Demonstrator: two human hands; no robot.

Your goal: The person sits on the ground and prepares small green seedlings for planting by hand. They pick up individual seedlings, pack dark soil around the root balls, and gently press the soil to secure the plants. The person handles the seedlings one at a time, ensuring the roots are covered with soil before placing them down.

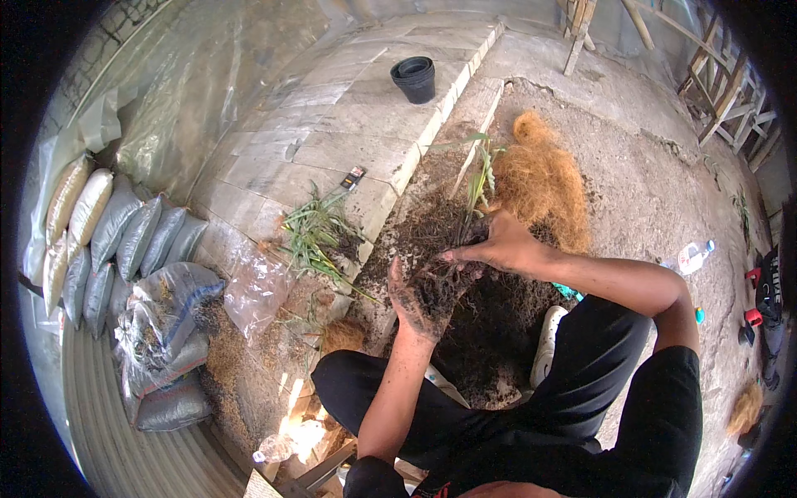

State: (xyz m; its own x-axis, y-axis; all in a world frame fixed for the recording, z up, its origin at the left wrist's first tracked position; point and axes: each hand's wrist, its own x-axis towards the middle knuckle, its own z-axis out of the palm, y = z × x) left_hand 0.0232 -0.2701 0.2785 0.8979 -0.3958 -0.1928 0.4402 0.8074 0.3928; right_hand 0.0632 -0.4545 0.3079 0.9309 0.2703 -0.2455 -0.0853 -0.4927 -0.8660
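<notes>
Site is a plant-nursery work area; evidence: leafy plant (477, 187); black pots (413, 83); stacked bags (114, 226); dark soil (486, 336); brown fibre (540, 178); plastic sheeting (220, 79).

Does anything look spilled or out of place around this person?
Yes: loose brown grains lie scattered beside the gray sack, as if spilled. Also, a clear bottle lies on the ground at right, which seems a stray spot.

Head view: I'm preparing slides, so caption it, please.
A leafy plant, its roots between left hand and right hand, above dark soil near tan fibre.
</notes>
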